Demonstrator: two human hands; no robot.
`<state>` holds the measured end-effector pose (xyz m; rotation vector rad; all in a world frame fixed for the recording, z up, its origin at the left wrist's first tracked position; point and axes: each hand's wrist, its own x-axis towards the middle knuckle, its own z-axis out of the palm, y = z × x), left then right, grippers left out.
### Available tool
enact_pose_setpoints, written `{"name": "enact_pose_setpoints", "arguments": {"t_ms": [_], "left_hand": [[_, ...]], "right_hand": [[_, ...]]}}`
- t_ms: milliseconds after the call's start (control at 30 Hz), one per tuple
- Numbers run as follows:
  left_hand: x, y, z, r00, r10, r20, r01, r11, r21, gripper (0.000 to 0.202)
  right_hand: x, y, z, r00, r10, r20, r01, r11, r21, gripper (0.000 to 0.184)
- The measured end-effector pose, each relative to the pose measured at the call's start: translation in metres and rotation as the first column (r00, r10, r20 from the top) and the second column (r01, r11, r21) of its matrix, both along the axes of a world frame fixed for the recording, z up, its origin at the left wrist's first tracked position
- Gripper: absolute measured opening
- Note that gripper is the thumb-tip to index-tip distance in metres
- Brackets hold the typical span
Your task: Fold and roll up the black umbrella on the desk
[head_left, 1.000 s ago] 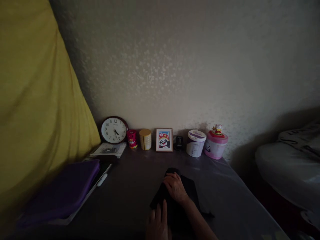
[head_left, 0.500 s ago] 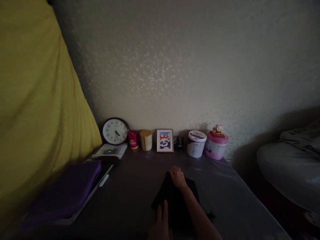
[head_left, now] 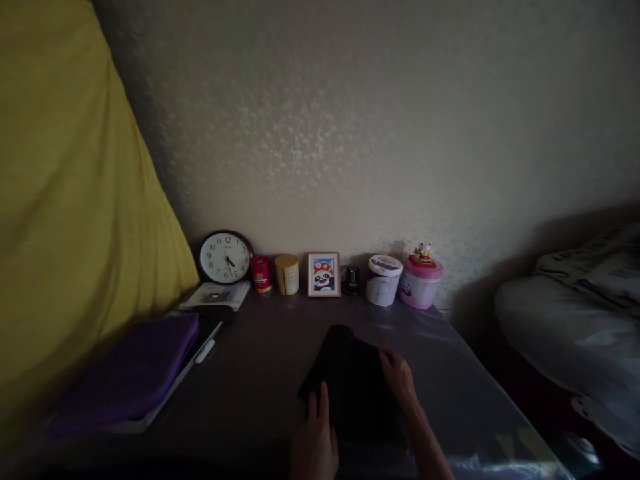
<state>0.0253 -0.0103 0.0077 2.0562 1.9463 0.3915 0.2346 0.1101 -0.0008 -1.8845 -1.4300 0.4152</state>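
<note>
A folded black cloth [head_left: 345, 380] lies on the dark table [head_left: 260, 380] in front of me. My left hand [head_left: 316, 437] rests flat on the cloth's near left part, fingers stretched forward. At the cloth's right edge is my right hand [head_left: 397, 377], palm down with the fingers slightly curled on the fabric. Neither hand lifts the cloth off the table.
Along the wall stand a round clock [head_left: 225, 258], a red tin [head_left: 261, 274], a yellow tin [head_left: 287, 274], a framed panda picture [head_left: 323, 275], a white tub [head_left: 383, 280] and a pink tub [head_left: 420, 283]. A purple pad [head_left: 130, 370] lies left, a yellow curtain [head_left: 65, 200] beyond. Bedding [head_left: 575, 327] is at right.
My right hand slid from the cloth's far end back and to the right, to its right edge. My left hand stayed on the near part. The view shifted slightly.
</note>
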Motion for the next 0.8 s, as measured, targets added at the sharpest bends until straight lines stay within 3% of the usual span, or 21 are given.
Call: {"name": "enact_pose_setpoints", "arguments": {"t_ms": [133,367,600,800], "left_hand": [[0.000,-0.002,0.007,1.000,0.006,0.002,-0.006,1.000,-0.014,0.065],[0.001,-0.003,0.011,1.000,0.011,-0.011,-0.012,0.999,-0.032,0.064],[0.002,-0.003,0.007,0.999,0.023,-0.031,-0.023,1.000,-0.009,0.065],[0.001,-0.002,0.002,0.999,0.015,-0.029,-0.015,1.000,0.002,0.067]], "right_hand": [[0.001,-0.017,-0.004,0.998,0.009,-0.067,-0.010,1.000,-0.006,0.035],[-0.001,-0.030,-0.006,1.000,-0.026,0.018,0.026,0.999,-0.024,0.032],[-0.007,-0.032,-0.005,0.986,-0.003,-0.169,0.005,1.000,0.015,0.040],[-0.029,-0.022,0.009,0.941,0.149,-0.305,-0.116,0.985,0.125,0.045]]}}
